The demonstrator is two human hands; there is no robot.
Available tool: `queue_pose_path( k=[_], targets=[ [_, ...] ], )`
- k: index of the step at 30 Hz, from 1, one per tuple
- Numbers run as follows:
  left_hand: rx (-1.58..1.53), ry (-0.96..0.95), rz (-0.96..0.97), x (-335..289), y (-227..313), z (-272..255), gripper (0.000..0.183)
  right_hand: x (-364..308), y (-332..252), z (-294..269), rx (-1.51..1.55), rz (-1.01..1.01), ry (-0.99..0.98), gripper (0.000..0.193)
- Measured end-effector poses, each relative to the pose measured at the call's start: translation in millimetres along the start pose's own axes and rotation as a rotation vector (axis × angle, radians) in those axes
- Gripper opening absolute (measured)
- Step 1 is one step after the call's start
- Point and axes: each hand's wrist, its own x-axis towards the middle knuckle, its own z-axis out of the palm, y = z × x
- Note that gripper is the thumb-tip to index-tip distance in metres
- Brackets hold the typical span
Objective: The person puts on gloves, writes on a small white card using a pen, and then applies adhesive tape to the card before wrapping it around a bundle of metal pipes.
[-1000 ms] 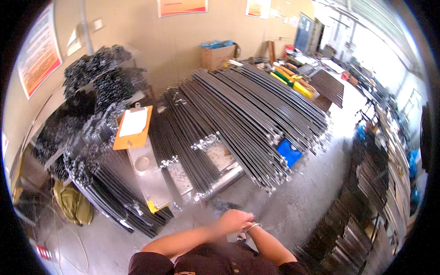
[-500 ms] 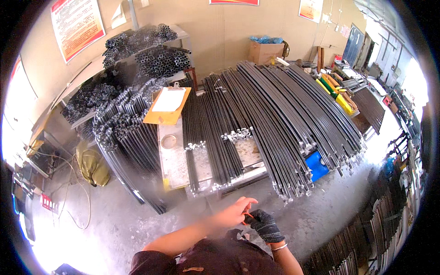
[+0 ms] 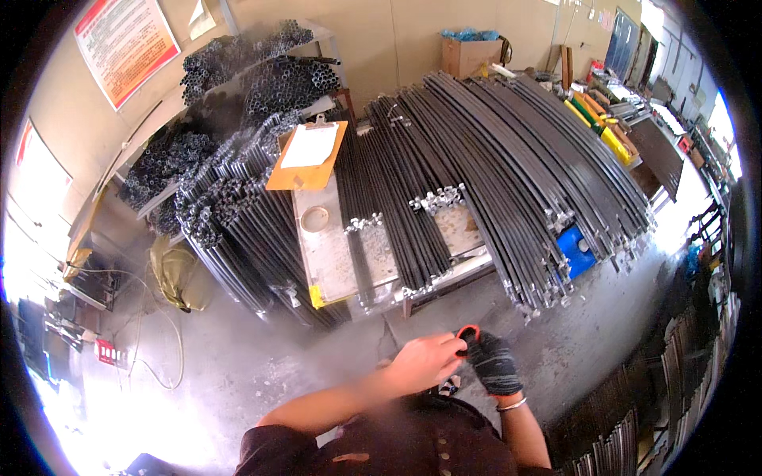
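Note:
My bare left hand point(image 3: 425, 363) is in front of my body, fingers curled and closed at the edge of a dark item with a red-orange ring-shaped rim point(image 3: 470, 328). It resembles a glove's cuff, but its kind is not clear. My right hand point(image 3: 494, 363) wears a dark grey knitted glove and closes on the same item from the other side. A light bracelet point(image 3: 512, 403) circles the right wrist. Both hands are above the floor, short of the table's near edge.
Long dark metal tubes point(image 3: 492, 182) lie in rows across the table point(image 3: 321, 258). A clipboard with paper point(image 3: 311, 155) rests at its left part. Bundled tubes point(image 3: 290, 87) fill a rack behind. A blue container point(image 3: 577, 252) shows under the tube ends; more tubes point(image 3: 619, 440) stand lower right.
Both hands have moved right and slightly up in the picture. My left fingers, stretched out before, are now curled at the red-orange rim, which shows as a rounder ring. The view has shifted.

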Motion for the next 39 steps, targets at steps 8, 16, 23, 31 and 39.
queue_pose_path(
  k=[8, 16, 23, 31, 39],
  targets=[
    [-0.406, -0.064, -0.444, -19.8, -21.4, 13.2, 0.023, 7.0, -57.1, -17.9, -0.194, -0.317, 0.187, 0.014],
    [-1.396, 0.525, -0.512, 7.5, -41.0, 22.4, 0.01, 7.9, -75.1, -19.0, -0.227, -0.456, 0.216, 0.016],
    [-0.217, 0.262, 0.188, 36.4, -53.5, -1.9, 0.019, 26.4, -73.4, -9.5, -0.173, -0.602, 0.31, 0.017],
    [-1.659, 0.582, -0.488, 55.7, 10.8, -9.7, 0.037, 47.2, -88.7, -24.7, -0.079, -0.34, 0.433, 0.014],
    [-1.85, 0.281, -0.302, 84.1, 15.2, -37.5, 0.052, 38.6, -76.8, -28.4, -0.213, -0.375, 0.224, 0.013]
  ],
)
